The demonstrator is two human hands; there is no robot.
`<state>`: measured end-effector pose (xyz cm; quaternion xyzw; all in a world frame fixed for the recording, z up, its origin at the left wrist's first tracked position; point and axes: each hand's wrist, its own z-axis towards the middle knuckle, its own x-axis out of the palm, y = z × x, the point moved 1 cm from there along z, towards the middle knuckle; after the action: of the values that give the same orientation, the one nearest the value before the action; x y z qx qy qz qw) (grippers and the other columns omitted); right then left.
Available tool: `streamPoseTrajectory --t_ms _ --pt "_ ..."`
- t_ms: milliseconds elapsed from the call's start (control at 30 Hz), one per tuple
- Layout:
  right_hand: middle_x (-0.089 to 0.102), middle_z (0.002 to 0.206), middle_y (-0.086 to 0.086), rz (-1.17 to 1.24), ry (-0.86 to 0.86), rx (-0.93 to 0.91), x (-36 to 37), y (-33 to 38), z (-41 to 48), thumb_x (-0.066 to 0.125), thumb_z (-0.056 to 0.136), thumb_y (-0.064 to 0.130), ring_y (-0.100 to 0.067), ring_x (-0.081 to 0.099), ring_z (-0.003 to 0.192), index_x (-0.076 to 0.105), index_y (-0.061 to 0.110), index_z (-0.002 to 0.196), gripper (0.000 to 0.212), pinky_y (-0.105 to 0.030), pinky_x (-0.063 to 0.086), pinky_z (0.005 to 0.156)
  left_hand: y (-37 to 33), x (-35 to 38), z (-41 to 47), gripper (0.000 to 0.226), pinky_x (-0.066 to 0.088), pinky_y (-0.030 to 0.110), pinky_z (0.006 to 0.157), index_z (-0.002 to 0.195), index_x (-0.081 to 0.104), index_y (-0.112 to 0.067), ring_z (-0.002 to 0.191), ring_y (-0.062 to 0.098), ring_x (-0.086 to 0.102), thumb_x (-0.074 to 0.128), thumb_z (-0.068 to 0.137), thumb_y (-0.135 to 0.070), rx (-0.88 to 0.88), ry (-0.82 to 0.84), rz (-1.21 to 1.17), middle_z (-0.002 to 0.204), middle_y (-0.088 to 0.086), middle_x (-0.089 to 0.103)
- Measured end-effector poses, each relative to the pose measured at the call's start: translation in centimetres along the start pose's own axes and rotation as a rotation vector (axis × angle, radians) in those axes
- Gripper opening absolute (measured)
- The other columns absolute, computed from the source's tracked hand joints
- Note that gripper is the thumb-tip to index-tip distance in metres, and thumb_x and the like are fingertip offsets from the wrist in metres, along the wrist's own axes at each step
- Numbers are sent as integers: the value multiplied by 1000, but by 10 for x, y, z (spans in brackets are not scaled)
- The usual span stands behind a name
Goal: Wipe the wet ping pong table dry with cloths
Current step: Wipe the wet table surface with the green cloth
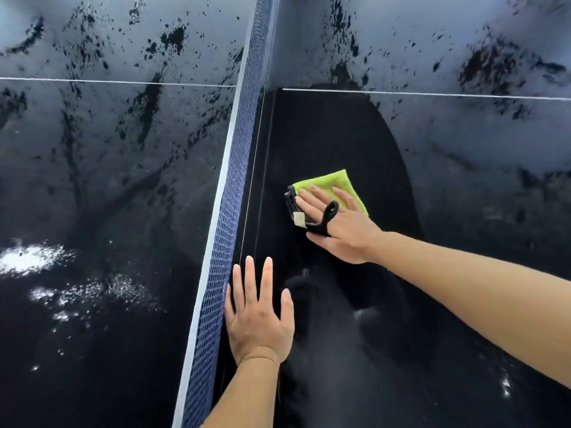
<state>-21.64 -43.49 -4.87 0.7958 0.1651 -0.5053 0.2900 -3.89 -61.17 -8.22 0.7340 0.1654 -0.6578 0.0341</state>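
Now the right hand (335,223) presses flat, fingers straight, on a folded green cloth (332,188) lying on the dark table (463,211) right of the net (230,211), a black loop strap (326,216) across its fingers. Nearer, the left hand (258,316) lies flat with fingers spread on the tabletop, just beside the net, holding nothing. Water droplets (34,257) speckle the surface left of the net.

Blue mesh net (230,211) with white top band runs diagonally from upper centre to lower left of frame.
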Motion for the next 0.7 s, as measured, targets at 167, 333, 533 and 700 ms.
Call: streamPoseTrajectory --t_ms 167,333,533,700 --pt "-15 165 15 107 22 -5 62 76 -108 21 100 55 -6 -20 151 -9 33 159 70 -42 -12 123 0 -1 -1 63 6 41 123 159 25 -33 155 21 13 29 98 -52 -4 -11 -63 168 -1 16" --pt "-18 165 17 183 19 49 111 139 -188 26 103 52 -6 -20 151 -10 33 158 69 -41 -13 122 1 -1 -3 63 1 42 124 160 18 -35 156 21 5 28 100 -51 0 15 -103 169 -1 11" --pt "-15 165 17 241 6 120 146 194 -250 30 103 50 -4 -20 151 -7 34 159 69 -38 -16 121 0 -13 -5 63 -3 44 124 161 3 -33 156 22 -8 21 103 -51 25 93 -78 170 0 -4" --pt "-6 164 24 500 -15 196 163 235 -293 36 104 44 4 -17 149 7 42 158 61 -31 -16 121 -1 -30 -3 63 -5 44 124 161 -3 -29 155 26 -12 20 106 -49 70 228 -46 169 3 -12"
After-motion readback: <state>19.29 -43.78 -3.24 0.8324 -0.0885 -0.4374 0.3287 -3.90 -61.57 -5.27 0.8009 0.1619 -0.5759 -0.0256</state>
